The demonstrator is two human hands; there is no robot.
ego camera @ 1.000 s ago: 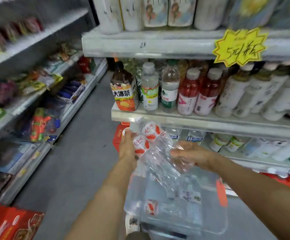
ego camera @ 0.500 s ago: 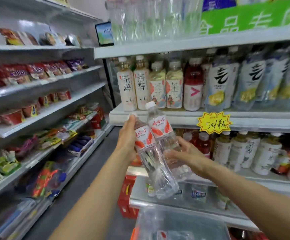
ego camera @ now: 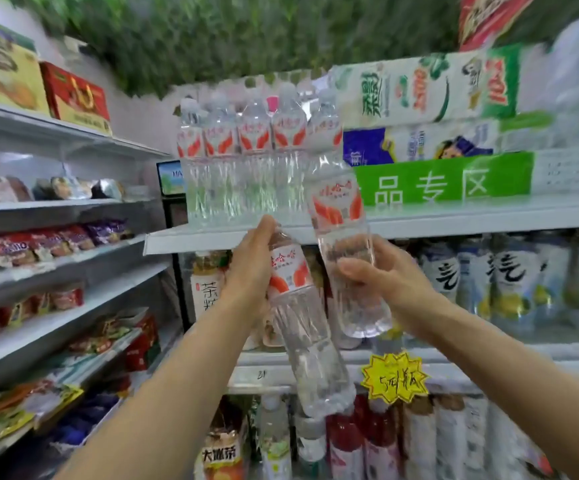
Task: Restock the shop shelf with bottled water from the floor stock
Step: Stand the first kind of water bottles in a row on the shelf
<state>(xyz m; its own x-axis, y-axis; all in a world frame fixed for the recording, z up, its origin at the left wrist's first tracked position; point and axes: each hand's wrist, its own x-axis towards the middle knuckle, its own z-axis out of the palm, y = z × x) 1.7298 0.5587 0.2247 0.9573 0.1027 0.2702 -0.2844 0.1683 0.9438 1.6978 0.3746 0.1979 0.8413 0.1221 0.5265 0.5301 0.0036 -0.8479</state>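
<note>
Leftmost, the left grip [ego camera: 250,271] is curled round the shoulder of a water bottle [ego camera: 301,323], which slants down and to the right from it, base lowest. Just beside it, a second water bottle [ego camera: 338,209] stands nearly upright, its lower body clasped by the right grip [ego camera: 388,285]. Its top seems to reach the row of bottles [ego camera: 239,161] on the upper shelf [ego camera: 454,218], though blur hides the cap.

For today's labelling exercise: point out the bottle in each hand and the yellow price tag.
Left-hand bottle [ego camera: 289,273], head view, label.
Right-hand bottle [ego camera: 337,206], head view, label.
Yellow price tag [ego camera: 396,379], head view, centre.
</note>
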